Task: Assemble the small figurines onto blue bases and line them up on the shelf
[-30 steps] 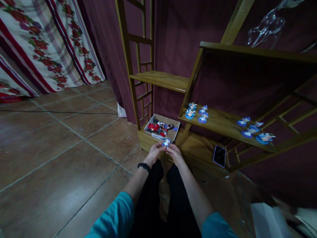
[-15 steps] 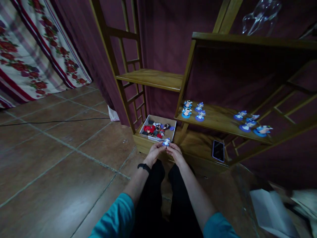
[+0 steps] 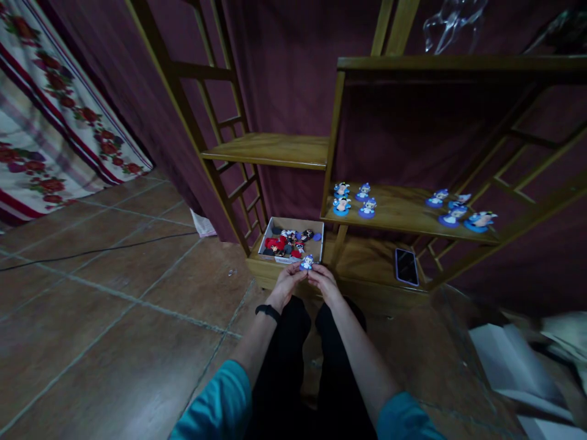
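Between the fingertips of my left hand (image 3: 288, 282) and my right hand (image 3: 323, 280) is a small purple-and-white figurine (image 3: 307, 263), held upright on its base by both. Both hands are closed on it, just in front of a shallow cardboard box (image 3: 321, 241). Inside the box lies a jumble of red, black and white figurines (image 3: 276, 244). To the right, on the wooden shelf (image 3: 398, 214), similar purple-based figurines (image 3: 367, 208) and blue-based figurines (image 3: 342, 206) stand in two groups, one at the left end and one at the right.
A phone (image 3: 406, 267) lies on the bottom board right of the box. Above are a bare-topped left shelf (image 3: 270, 148) and an upper shelf (image 3: 435, 63) bearing a clear glass object (image 3: 452, 27). A black cable (image 3: 101, 249) crosses the tiled floor; white boxes (image 3: 513, 363) lie at right.
The view has turned slightly, so the shelves sit further left in the picture. Both hands keep the figurine in nearly the same place before the box.
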{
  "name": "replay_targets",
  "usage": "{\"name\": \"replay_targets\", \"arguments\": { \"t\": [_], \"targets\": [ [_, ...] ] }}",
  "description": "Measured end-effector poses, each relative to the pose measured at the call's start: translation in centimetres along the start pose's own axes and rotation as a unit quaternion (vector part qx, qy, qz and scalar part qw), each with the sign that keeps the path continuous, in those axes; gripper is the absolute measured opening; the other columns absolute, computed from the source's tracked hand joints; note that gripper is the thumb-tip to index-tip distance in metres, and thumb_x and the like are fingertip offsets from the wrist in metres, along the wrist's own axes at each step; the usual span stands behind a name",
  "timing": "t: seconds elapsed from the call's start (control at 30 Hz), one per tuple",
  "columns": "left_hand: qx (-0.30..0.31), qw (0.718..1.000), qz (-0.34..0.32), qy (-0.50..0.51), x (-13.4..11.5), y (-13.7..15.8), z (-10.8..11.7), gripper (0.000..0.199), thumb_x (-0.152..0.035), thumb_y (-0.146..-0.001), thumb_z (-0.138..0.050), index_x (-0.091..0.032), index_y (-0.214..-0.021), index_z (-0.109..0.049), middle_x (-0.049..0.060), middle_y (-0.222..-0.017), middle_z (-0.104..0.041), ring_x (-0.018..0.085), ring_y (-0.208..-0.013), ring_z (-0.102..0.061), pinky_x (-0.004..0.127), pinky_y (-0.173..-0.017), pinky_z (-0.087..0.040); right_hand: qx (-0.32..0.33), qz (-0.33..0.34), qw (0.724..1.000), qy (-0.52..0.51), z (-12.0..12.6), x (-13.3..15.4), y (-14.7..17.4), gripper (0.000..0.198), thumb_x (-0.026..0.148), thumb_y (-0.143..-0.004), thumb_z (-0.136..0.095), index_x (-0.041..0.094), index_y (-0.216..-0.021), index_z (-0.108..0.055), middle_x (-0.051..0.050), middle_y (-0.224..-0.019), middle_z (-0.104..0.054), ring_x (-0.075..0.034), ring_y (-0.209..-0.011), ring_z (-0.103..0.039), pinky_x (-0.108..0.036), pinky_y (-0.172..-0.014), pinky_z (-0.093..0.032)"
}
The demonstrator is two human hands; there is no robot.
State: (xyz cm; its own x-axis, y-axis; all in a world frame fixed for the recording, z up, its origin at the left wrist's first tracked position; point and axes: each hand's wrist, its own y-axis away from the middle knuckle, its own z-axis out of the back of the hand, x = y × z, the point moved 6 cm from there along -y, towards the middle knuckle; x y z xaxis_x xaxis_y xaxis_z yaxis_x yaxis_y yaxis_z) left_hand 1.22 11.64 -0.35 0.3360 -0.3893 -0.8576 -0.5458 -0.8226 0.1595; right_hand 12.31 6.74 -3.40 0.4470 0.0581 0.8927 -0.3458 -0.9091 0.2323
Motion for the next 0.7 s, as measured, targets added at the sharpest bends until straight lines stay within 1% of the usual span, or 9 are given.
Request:
{"name": "replay_targets", "arguments": {
  "t": [0.23, 0.4, 0.5, 0.7],
  "targets": [
    [0.002, 1.000, 0.000, 0.004, 0.0, 0.6, 0.7, 0.043, -0.016, -0.055, -0.074, -0.014, -0.097, -0.062, 0.006, -0.086, -0.066, 0.013, -0.076, -0.060, 0.026, -0.075, -0.042, -0.013, 0.009, 1.000, -0.019, -0.8, -0.4, 1.0, 0.038, 0.033, -0.059, -0.071, 0.023, -0.095, -0.063, -0.002, -0.091, -0.066, -0.015, -0.078, -0.061, -0.028, -0.071, -0.047],
    [0.011, 1.000, -0.006, 0.014, 0.2, 1.2, 0.8, 0.042, -0.014, -0.055, -0.074, -0.014, -0.094, -0.062, 0.005, -0.083, -0.066, 0.013, -0.074, -0.059, 0.027, -0.076, -0.042, -0.025, 0.015, 0.999, -0.040, -0.9, -0.7, 2.1, 0.039, 0.032, -0.058, -0.072, 0.023, -0.095, -0.064, -0.002, -0.089, -0.067, -0.016, -0.078, -0.062, -0.030, -0.072, -0.047],
    [0.017, 1.000, -0.010, 0.008, 0.0, 1.6, 0.7, 0.041, -0.014, -0.054, -0.074, -0.014, -0.093, -0.062, 0.005, -0.083, -0.066, 0.014, -0.075, -0.059, 0.028, -0.076, -0.041, -0.028, 0.016, 0.999, -0.036, -0.9, -0.6, 2.8, 0.038, 0.033, -0.059, -0.071, 0.023, -0.095, -0.063, -0.003, -0.091, -0.067, -0.016, -0.080, -0.062, -0.031, -0.074, -0.047],
    [0.019, 1.000, -0.014, -0.015, -0.4, 2.1, 0.7, 0.042, -0.017, -0.051, -0.076, -0.013, -0.091, -0.063, 0.006, -0.079, -0.066, 0.015, -0.074, -0.059, 0.030, -0.076, -0.041, -0.010, 0.020, 1.000, -0.016, -1.4, 0.0, 3.6, 0.037, 0.033, -0.059, -0.071, 0.022, -0.093, -0.064, -0.004, -0.091, -0.067, -0.016, -0.080, -0.061, -0.031, -0.074, -0.046]
  ]
}}
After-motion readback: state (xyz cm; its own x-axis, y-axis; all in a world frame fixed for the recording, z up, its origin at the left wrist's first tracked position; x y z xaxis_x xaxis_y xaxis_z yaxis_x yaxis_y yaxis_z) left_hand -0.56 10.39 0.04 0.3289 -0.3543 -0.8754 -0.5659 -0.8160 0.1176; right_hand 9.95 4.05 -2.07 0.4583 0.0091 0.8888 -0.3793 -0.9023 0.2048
